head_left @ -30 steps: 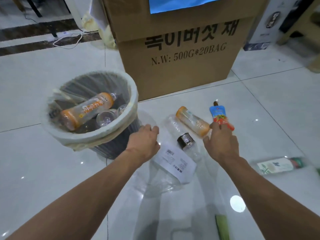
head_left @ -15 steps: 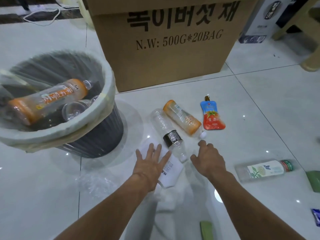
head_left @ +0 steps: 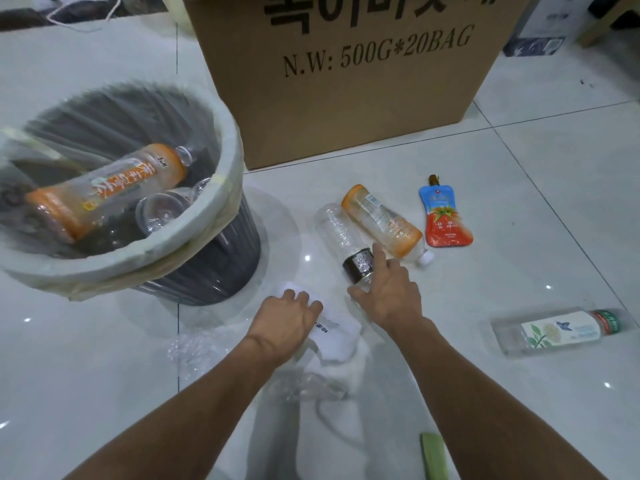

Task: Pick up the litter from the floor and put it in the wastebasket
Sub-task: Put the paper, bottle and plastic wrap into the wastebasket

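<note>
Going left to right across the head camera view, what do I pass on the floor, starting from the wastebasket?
wastebasket → left hand gripping the white-labelled bag → clear bottle with black label → orange-labelled bottle → red and blue pouch → bottle with green leaf label. The right hand is left out: it overlaps the bottles.

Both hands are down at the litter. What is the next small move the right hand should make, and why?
Probably close the right hand round the clear bottle and lift it toward the wastebasket. Its thumb and index finger lie on either side of the bottle's near end, but a full grip is not clear. The left hand curls on the labelled plastic bag.
</note>
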The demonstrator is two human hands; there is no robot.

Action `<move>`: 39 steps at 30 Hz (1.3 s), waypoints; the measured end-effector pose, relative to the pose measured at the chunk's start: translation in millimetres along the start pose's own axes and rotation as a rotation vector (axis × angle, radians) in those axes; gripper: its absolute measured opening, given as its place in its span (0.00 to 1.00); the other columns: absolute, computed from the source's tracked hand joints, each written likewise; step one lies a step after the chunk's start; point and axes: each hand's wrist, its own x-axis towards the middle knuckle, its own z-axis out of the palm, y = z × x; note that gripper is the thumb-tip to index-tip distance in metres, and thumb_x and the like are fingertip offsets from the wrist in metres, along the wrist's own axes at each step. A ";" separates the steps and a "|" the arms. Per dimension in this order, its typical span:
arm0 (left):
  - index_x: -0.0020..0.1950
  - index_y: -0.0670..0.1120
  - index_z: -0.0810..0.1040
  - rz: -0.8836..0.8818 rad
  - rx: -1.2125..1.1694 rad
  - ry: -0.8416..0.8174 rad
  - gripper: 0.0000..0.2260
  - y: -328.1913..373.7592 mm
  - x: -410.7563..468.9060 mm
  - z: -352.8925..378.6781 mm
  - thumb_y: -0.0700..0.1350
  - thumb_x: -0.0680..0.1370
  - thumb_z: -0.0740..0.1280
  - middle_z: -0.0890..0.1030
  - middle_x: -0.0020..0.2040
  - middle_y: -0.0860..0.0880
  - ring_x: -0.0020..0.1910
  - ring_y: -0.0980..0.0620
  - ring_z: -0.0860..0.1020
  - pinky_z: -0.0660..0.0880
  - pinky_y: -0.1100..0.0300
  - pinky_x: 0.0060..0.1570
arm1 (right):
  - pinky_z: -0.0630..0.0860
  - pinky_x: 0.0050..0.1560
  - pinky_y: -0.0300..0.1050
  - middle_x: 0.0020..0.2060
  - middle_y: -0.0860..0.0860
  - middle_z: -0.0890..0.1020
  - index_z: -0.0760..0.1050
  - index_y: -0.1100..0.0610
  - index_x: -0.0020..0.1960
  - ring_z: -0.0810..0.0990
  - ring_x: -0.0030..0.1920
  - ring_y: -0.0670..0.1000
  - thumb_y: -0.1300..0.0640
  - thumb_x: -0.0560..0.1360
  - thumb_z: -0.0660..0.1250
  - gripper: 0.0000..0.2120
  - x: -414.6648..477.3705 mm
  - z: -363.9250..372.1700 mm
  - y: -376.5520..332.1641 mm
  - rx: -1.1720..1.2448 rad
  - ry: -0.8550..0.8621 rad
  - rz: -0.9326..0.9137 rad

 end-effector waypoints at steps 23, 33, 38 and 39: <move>0.63 0.47 0.69 0.020 0.018 0.644 0.21 -19.2 -11.6 -213.0 0.33 0.73 0.63 0.74 0.53 0.47 0.49 0.45 0.75 0.67 0.54 0.32 | 0.73 0.53 0.58 0.61 0.61 0.70 0.61 0.55 0.72 0.75 0.57 0.66 0.52 0.70 0.69 0.34 -33.6 -128.0 25.6 0.286 0.346 0.092; 0.65 0.49 0.68 -0.327 -0.006 0.670 0.24 -156.8 -91.8 -270.9 0.40 0.71 0.70 0.76 0.57 0.45 0.48 0.41 0.78 0.76 0.49 0.40 | 0.73 0.54 0.56 0.57 0.59 0.72 0.62 0.54 0.70 0.75 0.55 0.64 0.51 0.68 0.70 0.33 -36.0 -185.4 -29.7 0.336 0.458 -0.094; 0.66 0.49 0.68 -0.437 0.041 0.569 0.23 -184.6 -116.3 -241.9 0.42 0.73 0.71 0.76 0.57 0.44 0.45 0.42 0.78 0.68 0.55 0.35 | 0.73 0.51 0.54 0.57 0.59 0.72 0.61 0.53 0.70 0.75 0.53 0.63 0.52 0.68 0.70 0.33 -33.0 -196.0 -53.9 0.317 0.465 -0.140; 0.66 0.49 0.68 -0.455 0.058 0.556 0.22 -188.5 -117.4 -237.0 0.42 0.74 0.70 0.76 0.57 0.45 0.45 0.42 0.78 0.68 0.54 0.35 | 0.73 0.50 0.54 0.57 0.59 0.72 0.62 0.53 0.70 0.75 0.53 0.63 0.52 0.68 0.70 0.33 -33.4 -195.9 -61.0 0.312 0.466 -0.156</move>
